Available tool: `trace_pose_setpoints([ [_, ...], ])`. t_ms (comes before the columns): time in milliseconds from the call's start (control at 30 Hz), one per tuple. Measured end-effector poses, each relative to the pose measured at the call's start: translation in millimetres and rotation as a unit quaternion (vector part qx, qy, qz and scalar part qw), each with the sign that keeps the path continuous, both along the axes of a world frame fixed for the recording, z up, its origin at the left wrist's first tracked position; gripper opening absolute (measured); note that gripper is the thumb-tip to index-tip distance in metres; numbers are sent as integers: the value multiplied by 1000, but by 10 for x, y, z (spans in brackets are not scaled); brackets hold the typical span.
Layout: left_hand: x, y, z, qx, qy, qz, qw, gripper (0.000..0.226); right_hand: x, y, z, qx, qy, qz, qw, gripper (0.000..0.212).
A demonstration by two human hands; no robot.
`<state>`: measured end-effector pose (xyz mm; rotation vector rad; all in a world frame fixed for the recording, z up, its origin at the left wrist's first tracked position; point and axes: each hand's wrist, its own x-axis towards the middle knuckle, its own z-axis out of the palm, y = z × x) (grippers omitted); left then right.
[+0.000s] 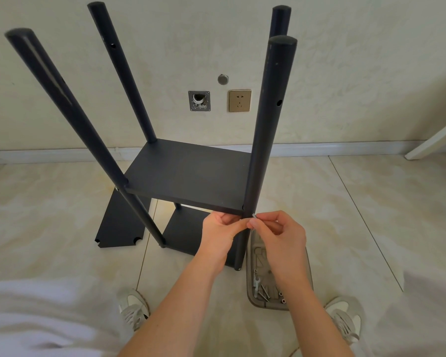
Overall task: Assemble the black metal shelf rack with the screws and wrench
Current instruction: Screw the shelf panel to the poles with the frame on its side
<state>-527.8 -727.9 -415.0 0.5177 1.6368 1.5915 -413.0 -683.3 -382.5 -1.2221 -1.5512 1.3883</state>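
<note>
Nearest the person, a tray [260,256] holding spare screws [262,292] is lying on the tiled floor [62,228], just right of the rack's [70,106] near right post [265,140]. Just beyond it, the right hand [278,235] is pinching what looks like a screw [254,215] against that post, while the left hand [220,231] is curling its fingers round the near right corner of the middle shelf [188,173]. The screw is probably being started in this joint, so the next move is calling for steady alignment with the hole. A loose panel [121,222] is lying at the rack's left, and a wall socket [240,100] is showing beyond.
</note>
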Motion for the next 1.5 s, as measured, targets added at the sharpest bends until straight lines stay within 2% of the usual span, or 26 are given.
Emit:
trace_pose_setpoints([
  [1133, -4, 10, -14, 12, -4, 11, 1000, 17, -58, 1, -20, 66, -29, -25, 997, 11],
  [1367, -27, 19, -26, 8, 2, 9, 1000, 13, -90, -38, -44, 61, -27, -36, 997, 12],
  [1500, -25, 19, -33, 9, 1, 11, 1000, 14, -79, -10, -47, 4, 20, -40, 999, 8],
])
